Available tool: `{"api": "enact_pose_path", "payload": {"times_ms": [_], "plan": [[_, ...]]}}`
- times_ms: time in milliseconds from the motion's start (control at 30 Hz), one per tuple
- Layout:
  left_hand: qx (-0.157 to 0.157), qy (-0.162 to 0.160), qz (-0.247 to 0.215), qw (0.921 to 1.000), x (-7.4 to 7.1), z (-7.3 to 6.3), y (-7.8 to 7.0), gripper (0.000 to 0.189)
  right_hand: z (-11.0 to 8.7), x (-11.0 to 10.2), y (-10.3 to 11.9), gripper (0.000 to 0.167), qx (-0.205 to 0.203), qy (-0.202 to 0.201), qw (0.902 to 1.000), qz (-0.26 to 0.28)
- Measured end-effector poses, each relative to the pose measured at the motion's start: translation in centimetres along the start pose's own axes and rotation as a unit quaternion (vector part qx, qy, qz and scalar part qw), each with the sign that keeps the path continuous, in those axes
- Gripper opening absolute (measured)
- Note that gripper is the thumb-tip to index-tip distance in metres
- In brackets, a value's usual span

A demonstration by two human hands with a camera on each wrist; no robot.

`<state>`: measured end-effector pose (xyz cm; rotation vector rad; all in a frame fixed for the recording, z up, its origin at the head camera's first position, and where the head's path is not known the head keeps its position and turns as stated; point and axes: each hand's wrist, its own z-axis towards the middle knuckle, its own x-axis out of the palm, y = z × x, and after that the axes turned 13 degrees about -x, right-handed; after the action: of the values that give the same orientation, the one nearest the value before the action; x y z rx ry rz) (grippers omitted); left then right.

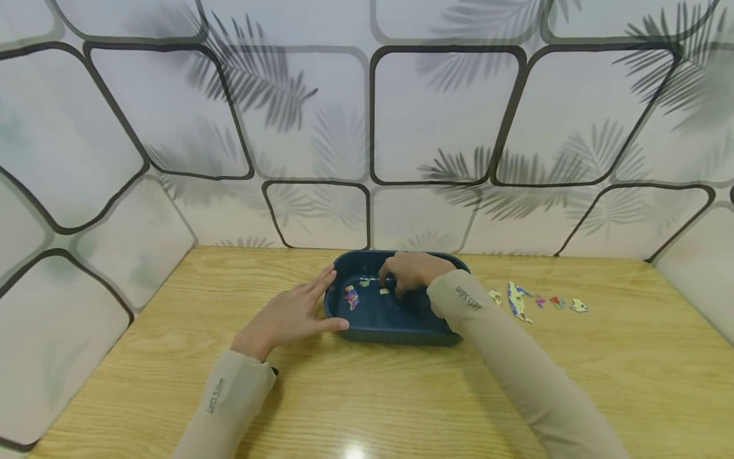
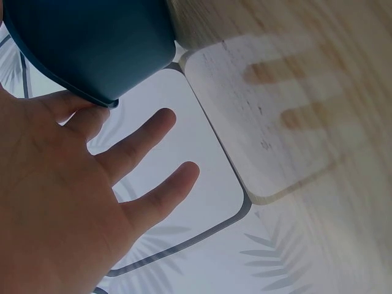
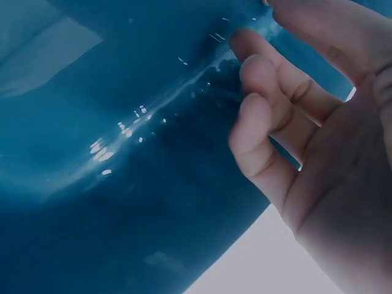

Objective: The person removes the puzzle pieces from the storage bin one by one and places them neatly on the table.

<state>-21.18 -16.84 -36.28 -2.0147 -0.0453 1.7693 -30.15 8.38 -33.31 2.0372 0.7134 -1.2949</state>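
Note:
A dark blue tray (image 1: 395, 335) with raised walls sits on the wooden table. Against its left end rests my left hand (image 1: 289, 319), fingers extended along the rim and thumb on the near left corner. The left wrist view shows that hand (image 2: 67, 171) touching the tray's outer wall (image 2: 98, 43), two fingers spread away from it. Inside the tray reaches my right hand (image 1: 415, 271), its fingers bent downward with a gap between finger and thumb. Close under its fingertips lies a small pale piece (image 1: 384, 291). A purple patterned piece (image 1: 352, 298) and a yellowish piece (image 1: 364, 282) lie farther left.
Right of the tray, several irregular colourful pieces lie on the table, among them a long blue-edged one (image 1: 518, 301), a red-green one (image 1: 557, 302) and a pale one (image 1: 579, 305). A leaf-patterned wall covering (image 1: 424, 127) rises behind the table (image 1: 355, 395).

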Motion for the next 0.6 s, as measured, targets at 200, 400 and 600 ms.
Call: {"api": "enact_pose_path", "payload": {"times_ms": [200,400,600], "plan": [[-0.003,0.004,-0.003,1.0000,-0.1,0.1,-0.1,0.099,0.2,0.5,0.0,0.033,-0.020,-0.025,0.9986,-0.041],[0.000,0.001,-0.004,1.0000,0.0,0.1,-0.1,0.098,0.4,0.9,-0.1,0.020,-0.047,-0.053,0.9944,-0.078],[-0.005,0.002,-0.001,1.0000,0.0,0.1,-0.1,0.098,0.8,1.2,-0.2,0.009,-0.066,-0.062,0.9915,-0.093]]}}
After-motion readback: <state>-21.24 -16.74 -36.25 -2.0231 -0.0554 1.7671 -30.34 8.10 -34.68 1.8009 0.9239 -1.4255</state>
